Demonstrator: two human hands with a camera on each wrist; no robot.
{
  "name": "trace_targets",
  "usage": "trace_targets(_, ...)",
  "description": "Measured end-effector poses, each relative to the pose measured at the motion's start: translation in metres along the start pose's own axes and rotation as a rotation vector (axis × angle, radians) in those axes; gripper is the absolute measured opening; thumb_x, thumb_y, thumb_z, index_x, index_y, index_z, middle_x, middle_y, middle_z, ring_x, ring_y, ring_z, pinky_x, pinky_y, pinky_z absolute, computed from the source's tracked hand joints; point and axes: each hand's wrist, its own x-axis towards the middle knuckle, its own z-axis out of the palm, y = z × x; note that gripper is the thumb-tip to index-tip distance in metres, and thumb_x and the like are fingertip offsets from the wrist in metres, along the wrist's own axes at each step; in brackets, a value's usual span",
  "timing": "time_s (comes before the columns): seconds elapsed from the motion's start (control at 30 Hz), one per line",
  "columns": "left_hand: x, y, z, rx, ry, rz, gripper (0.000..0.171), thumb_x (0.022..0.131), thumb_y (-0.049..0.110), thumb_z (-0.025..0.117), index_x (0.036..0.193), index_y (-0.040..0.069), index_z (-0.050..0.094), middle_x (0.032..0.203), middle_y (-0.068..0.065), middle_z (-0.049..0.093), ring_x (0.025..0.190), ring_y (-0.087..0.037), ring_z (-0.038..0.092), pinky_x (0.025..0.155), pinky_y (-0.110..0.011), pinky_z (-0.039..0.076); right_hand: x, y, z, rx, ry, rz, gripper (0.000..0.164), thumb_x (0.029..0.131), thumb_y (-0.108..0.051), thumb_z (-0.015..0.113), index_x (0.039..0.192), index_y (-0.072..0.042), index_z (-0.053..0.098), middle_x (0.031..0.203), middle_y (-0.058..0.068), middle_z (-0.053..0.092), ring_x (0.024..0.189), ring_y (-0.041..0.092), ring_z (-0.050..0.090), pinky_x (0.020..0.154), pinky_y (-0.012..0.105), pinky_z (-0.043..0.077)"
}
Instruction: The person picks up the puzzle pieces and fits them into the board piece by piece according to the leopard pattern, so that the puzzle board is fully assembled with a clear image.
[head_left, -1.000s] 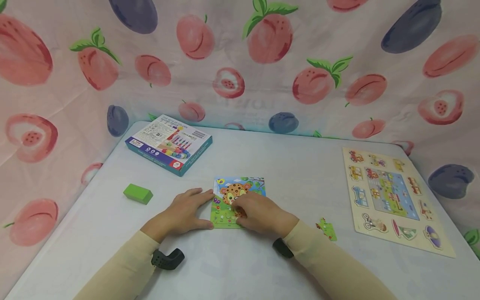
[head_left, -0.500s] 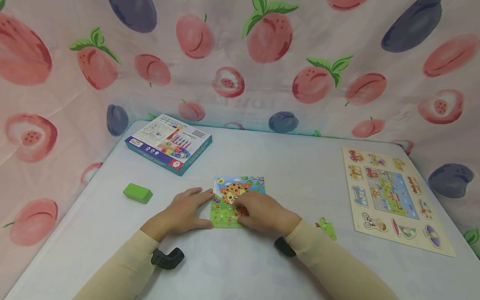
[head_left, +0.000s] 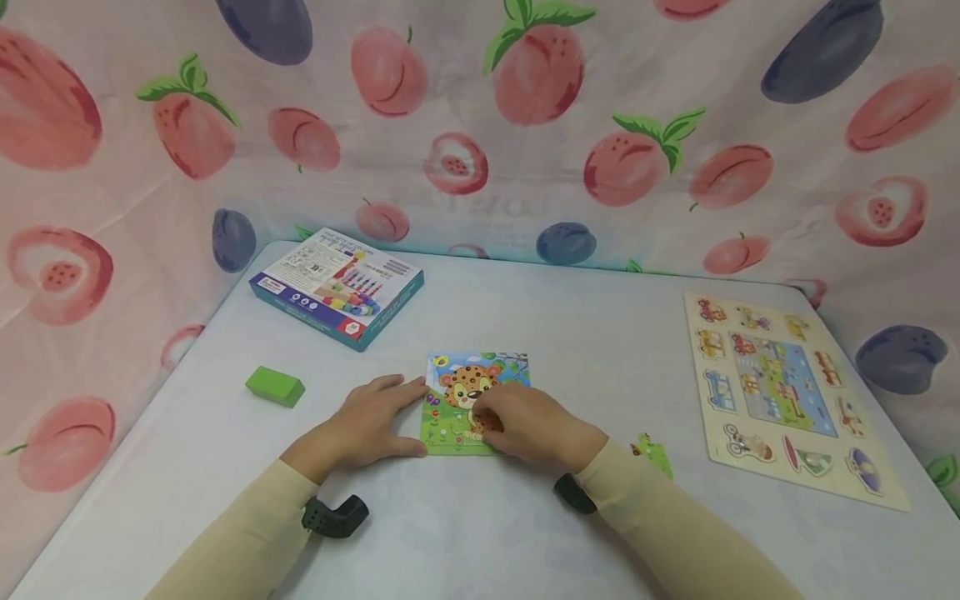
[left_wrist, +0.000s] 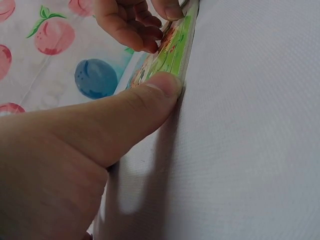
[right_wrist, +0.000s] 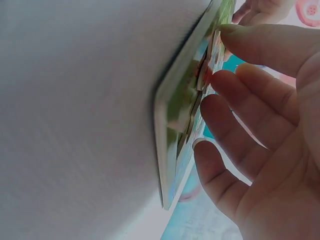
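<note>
A jigsaw puzzle (head_left: 446, 437) with a spotted leopard cub, green grass and blue sky lies flat at the middle of the table. My left hand (head_left: 367, 421) rests at its left side, fingers extended to the edge and thumb on the near left corner, as the left wrist view shows. Over the lower right part, my right hand (head_left: 536, 427) holds a brown-spotted puzzle piece (head_left: 491, 422) between thumb and curled fingers. In the right wrist view, this puzzle piece (right_wrist: 206, 70) sits slightly raised, beside a recess in the board. Part of the puzzle's right side is hidden under the hand.
One loose green puzzle piece (head_left: 654, 456) lies right of the right wrist. Farther right is a wooden vehicle puzzle board (head_left: 716, 433). On the left stand a green block (head_left: 275, 387) and, behind it, a flat toy box (head_left: 337, 287). A fruit-print cloth (head_left: 525, 200) hangs behind the table.
My right hand has slid slightly right with its fingertips on the puzzle, uncovering more of the leopard's face and the grass. The left hand has stayed in place.
</note>
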Motion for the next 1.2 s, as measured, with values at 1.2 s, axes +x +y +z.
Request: trace_targets(1.2,0.0024,-0.0014,0.0022,0.003,-0.004,-0.025,0.083,0.081,0.043,0.082,0.150,0.010,0.047,0.154,-0.009,0.043,0.144,-0.039,0.029,0.111,-0.066,0.025,-0.0053,0.0033,-0.0009,0.008,-0.019,0.088,0.017,0.090,-0.019,0.075,0.104,-0.012,0.070,0.098,-0.005,0.065,0.092,0.016,0.058,0.085,0.038,0.050)
